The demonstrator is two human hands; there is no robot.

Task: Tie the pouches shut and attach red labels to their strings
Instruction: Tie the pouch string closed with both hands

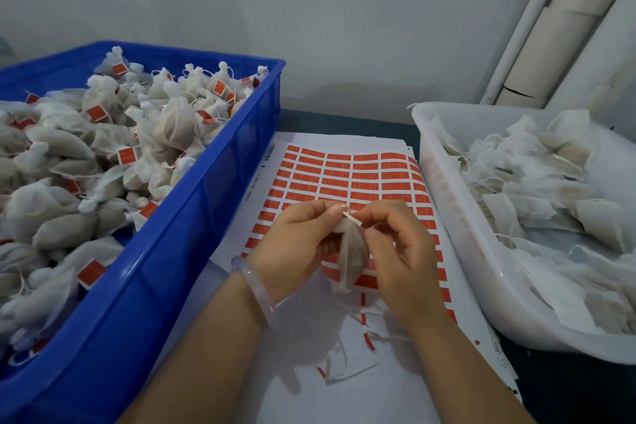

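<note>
- One pouch [348,262] held in the air over the sheet of red labels [344,175], at the middle of the bench [344,120], between the blue crate [213,200] on the left and the white tub [447,200] on the right.
- Left hand [292,237] pinching the neck of the pouch, thumb and forefinger pressed together; right hand [395,251] pinching the same spot from the other side, remaining fingers curled in.
- Between the fingertips, a small white piece: string end or label seen on edge, not possible to tell.
- Probably gripped high at the neck to let the filled body hang free and to keep the top gathered for the knot or the label.
- Long axis of the pouch close to upright, leaning a little: neck pointing up and far, toward the fingertips; closed bottom pointing down and near.
- Label sheet placed directly under the hands, likely for a short reach to the next sticker; near rows mostly peeled, far rows full.
- Finished pouches [103,148] with red tags piled in the blue crate; untied pouches [537,175] lying flat in the white tub; presumably supply on the right, output on the left.
- Loose white strips [364,317] with red ends lying on the near part of the sheet, below the hands.
- Clear bracelet [254,289] on the left wrist.
</note>
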